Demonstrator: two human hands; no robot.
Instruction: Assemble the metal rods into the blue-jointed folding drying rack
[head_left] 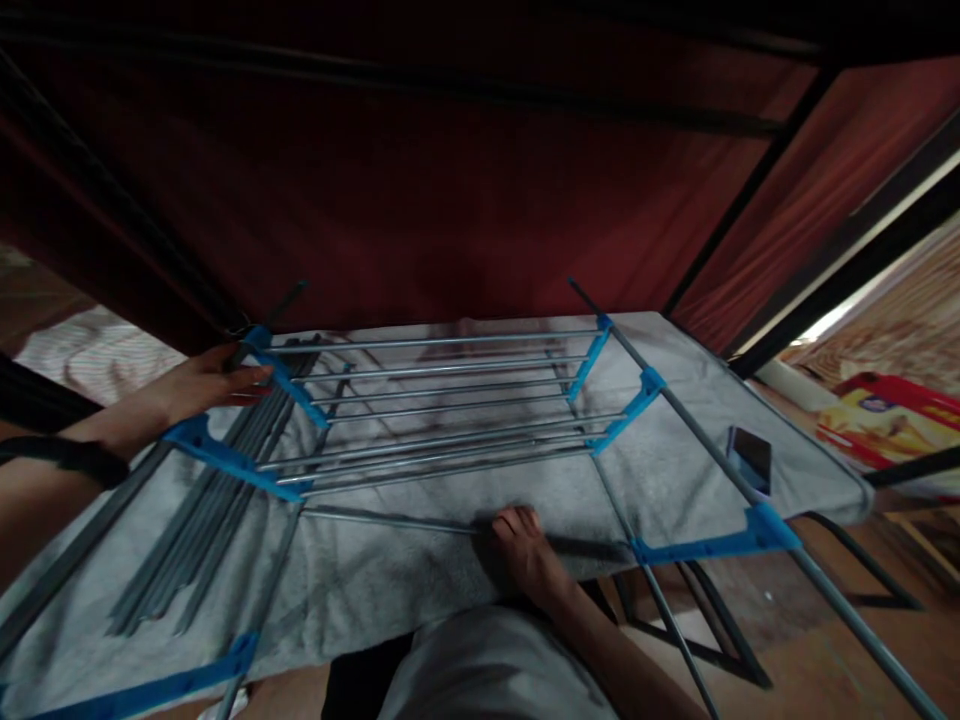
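A partly assembled clothes drying rack (450,450) of grey metal tubes and blue plastic brackets stands over a grey cloth-covered table. At its far left, my left hand (206,385) grips the side tube beside a blue bracket (289,378), with the fingers bent round it. My right hand (521,548) is closed on the lower cross tube (405,518) at the near side, knuckles up. Several loose grey tubes (214,500) lie bundled on the cloth below my left hand. Blue brackets (626,410) also join the tubes on the right.
A phone (750,460) lies at the right of the table (810,460), behind the rack's right leg tube. Dark red fabric (465,200) on a dark frame hangs behind. A red and yellow package (892,425) sits further right. Black metal legs (720,620) stand on the floor.
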